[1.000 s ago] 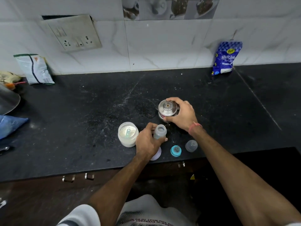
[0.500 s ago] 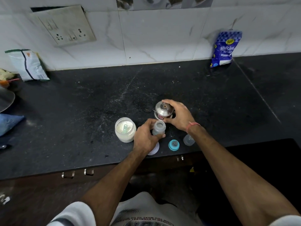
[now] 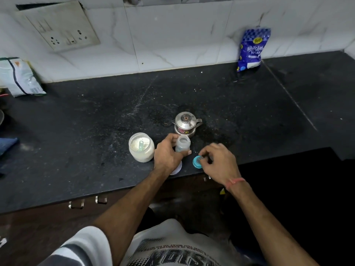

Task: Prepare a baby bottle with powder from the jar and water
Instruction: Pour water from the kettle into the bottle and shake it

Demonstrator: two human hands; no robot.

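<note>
While our left hand (image 3: 166,156) wraps its grip round the open bottle (image 3: 182,144), the bottle stands upright near the bench's (image 3: 76,131) front edge, just behind a white lid (image 3: 177,167) that our wrist partly covers. Our right hand (image 3: 219,162) hovers at the teal ring (image 3: 197,162), fingers curled over it; we cannot tell whether the grip has closed on the ring or only touches it. The ring lies flat, very near the front edge, just right of the bottle.

Jar (image 3: 141,146) stands uncapped just left of our left hand, white powder inside with a pale scoop (image 3: 141,145) stuck in it. Steel pot (image 3: 185,124), lidded, sits just behind the bottle, handle pointing right, apart from both hands.

Open room: broad bare black bench behind the pot up to the tiled wall (image 3: 172,35), and wide stretches left of the jar and right of the ring. Front edge is tight: the lid and the ring both sit close to it, with drawer handles (image 3: 87,202) below.

Around the edges, well apart from the work: blue sugar bag (image 3: 251,48) leaning on the wall at back right, a white packet (image 3: 19,77) at back left, a socket plate (image 3: 57,25) on the wall above it, blue cloth (image 3: 6,144) at the far left.
</note>
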